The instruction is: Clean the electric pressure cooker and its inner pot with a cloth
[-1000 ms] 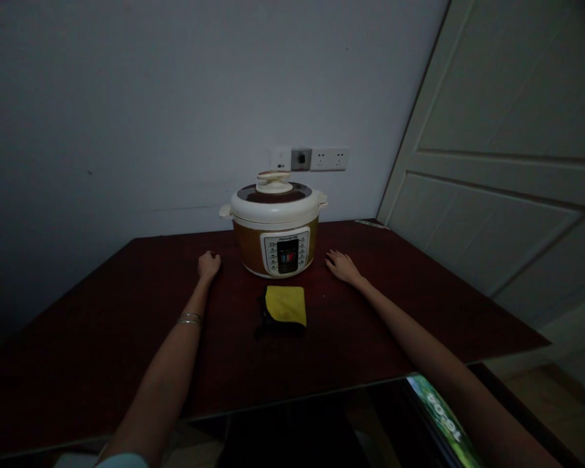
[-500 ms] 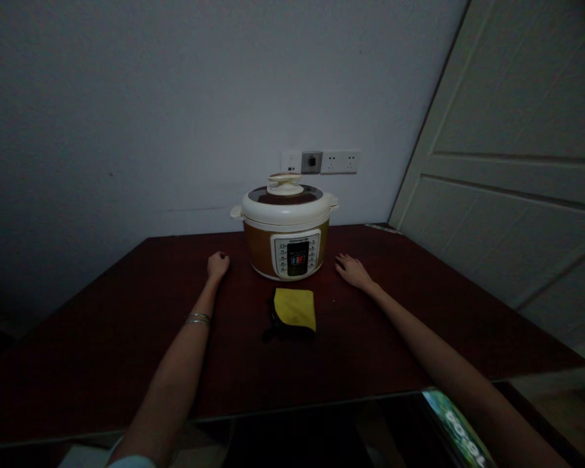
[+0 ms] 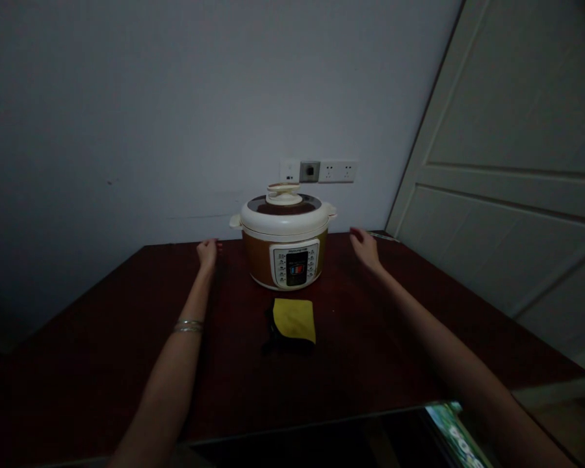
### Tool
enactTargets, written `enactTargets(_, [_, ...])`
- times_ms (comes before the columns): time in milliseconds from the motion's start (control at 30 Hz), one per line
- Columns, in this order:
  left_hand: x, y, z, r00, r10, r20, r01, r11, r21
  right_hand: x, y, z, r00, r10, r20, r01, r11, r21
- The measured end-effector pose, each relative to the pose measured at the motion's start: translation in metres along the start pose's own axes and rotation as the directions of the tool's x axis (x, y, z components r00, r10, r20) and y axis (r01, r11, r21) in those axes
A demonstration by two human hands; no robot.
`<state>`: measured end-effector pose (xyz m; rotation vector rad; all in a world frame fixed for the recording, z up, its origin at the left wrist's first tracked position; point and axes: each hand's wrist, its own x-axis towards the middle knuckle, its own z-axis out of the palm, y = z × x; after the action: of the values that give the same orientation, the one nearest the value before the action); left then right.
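A rounded electric pressure cooker (image 3: 260, 255) stands on the table, lid on, its white-framed control panel facing me. My left hand (image 3: 208, 252) is to its left, near the side handle (image 3: 236, 221) but apart from it. The fingers are loosely bent, with nothing seen in them. To the right of the cooker, my right hand (image 3: 364, 247) hangs with its fingers stretched forward and slightly bent, holding nothing and not touching the cooker. A folded yellow cloth (image 3: 294, 318) with a dark edge lies in front of the cooker.
The dark red table (image 3: 365, 351) reaches back to a pale wall with sockets (image 3: 338, 171) behind the cooker. A panelled white door (image 3: 511, 221) leans in view at the right. Below the front edge, a colourful printed object (image 3: 455, 432) shows by my right forearm.
Both hands have lifted off the table and moved outward and forward, level with the cooker's sides. The view has tilted up slightly. The cooker and cloth stay in place.
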<state>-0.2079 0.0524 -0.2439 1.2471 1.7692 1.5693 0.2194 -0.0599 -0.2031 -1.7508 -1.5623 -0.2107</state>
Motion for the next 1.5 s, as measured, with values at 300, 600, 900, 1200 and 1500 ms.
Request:
enactTargets(300, [-0.037,0.093,-0.005,0.932,0.015,0.363,0.141,0.906,-0.400,0.099,-0.174,-0.062,0.875,-0.459,-0.154,0.465,0.886,0.003])
enactTargets(600, [-0.043,0.090,0.006,0.937,0.084,0.340,0.078,0.896,-0.437,0.124,-0.231,0.000,0.838,-0.495,0.231,0.520,0.852,-0.063])
enactTargets(900, [-0.046,0.088,0.008,0.961,0.101,0.257,-0.010,0.942,-0.335,0.122,-0.241,0.006,0.881,-0.331,0.338,0.409,0.892,-0.193])
enactTargets(1200, [-0.043,0.082,0.007,0.955,0.140,0.262,-0.061,0.956,-0.286,0.122,-0.237,0.008,0.864,-0.376,0.334,0.455,0.868,-0.199])
enactTargets(1500, [-0.034,0.078,0.007,0.948,0.226,0.224,-0.205,0.972,-0.113,0.125,-0.236,0.011,0.869,-0.384,0.313,0.459,0.860,-0.221])
